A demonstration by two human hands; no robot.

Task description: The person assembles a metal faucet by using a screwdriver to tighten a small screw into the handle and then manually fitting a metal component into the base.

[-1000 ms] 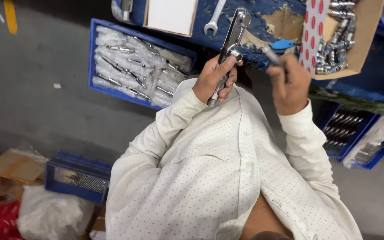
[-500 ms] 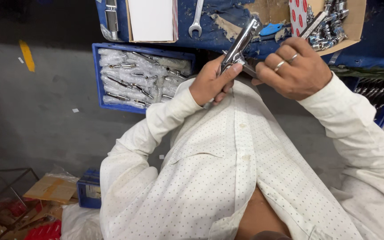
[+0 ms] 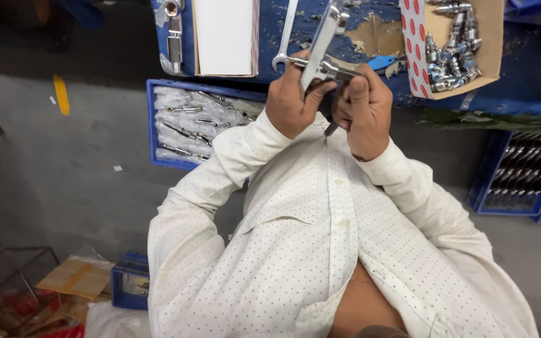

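Observation:
A long chrome tap body [image 3: 322, 34] stands tilted above my chest, in front of the blue workbench [image 3: 377, 22]. My left hand [image 3: 290, 103] grips its lower end from the left. My right hand [image 3: 363, 109] is closed against the same end from the right, thumb up on a thin chrome rod [image 3: 311, 64] that crosses the tap. A dark part shows between my palms; what it is I cannot tell. Both my sleeves are white with small dots.
On the bench lie a spanner [image 3: 285, 34], a white box [image 3: 223, 34] and a cardboard box of chrome fittings [image 3: 455, 53]. A blue crate of bagged chrome parts [image 3: 158, 125] sits on the grey floor, another blue crate [image 3: 521, 178] at right. Cardboard scraps [image 3: 76, 278] lie lower left.
My right hand came back from the cardboard box side and closed on the tap next to my left hand. The tap stayed in my left hand throughout.

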